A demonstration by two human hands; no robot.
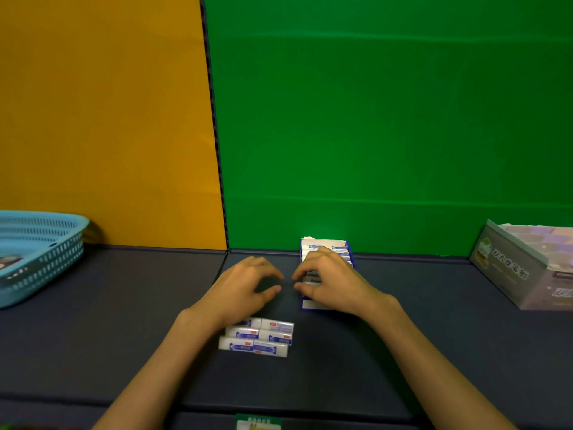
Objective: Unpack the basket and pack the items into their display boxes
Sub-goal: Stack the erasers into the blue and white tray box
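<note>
Head view. Blue display box (325, 274), centre table at 12 o'clock, part-filled with erasers. Right hand (328, 280) over it, fingers curled, pinching one eraser (310, 279). Left hand (248, 283) just beside, at 9 o'clock, loosely curled, empty. Six loose erasers (260, 338) at 6 o'clock. Turquoise basket (40, 256) far left. Grey carton (524, 268) far right.

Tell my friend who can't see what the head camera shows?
A right hand reaches into a blue display box of erasers while the left hand hovers beside it. Loose erasers lie nearer; a blue basket sits far left.
</note>
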